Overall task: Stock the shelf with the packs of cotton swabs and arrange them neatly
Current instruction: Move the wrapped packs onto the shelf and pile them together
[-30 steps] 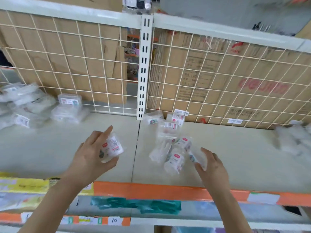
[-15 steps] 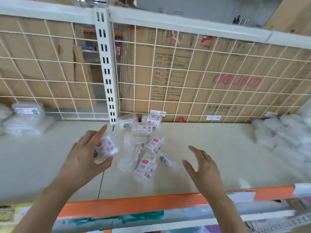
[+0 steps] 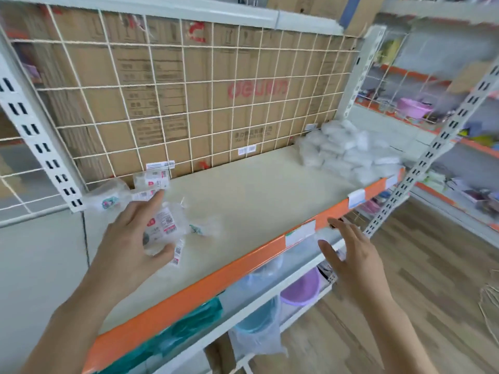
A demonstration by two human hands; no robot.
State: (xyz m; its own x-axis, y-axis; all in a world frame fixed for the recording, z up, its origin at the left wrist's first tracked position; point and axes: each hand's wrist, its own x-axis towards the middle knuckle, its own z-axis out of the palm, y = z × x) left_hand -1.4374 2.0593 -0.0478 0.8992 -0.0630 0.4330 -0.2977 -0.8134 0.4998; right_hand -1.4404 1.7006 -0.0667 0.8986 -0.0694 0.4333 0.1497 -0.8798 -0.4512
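My left hand (image 3: 129, 238) pinches one slippery pack (image 3: 159, 230), right hand (image 3: 348, 260) spread empty off the shelf (image 3: 256, 195); a loose grip could drop it.

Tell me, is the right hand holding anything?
Empty. The right hand is spread open in front of the shelf's orange edge, fingers apart, nothing between them.

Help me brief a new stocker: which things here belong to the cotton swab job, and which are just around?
Job: pack in left hand; loose packs by the wire grid; shelf board.
Around: pile of white packs; purple basin below; cardboard boxes behind grid.
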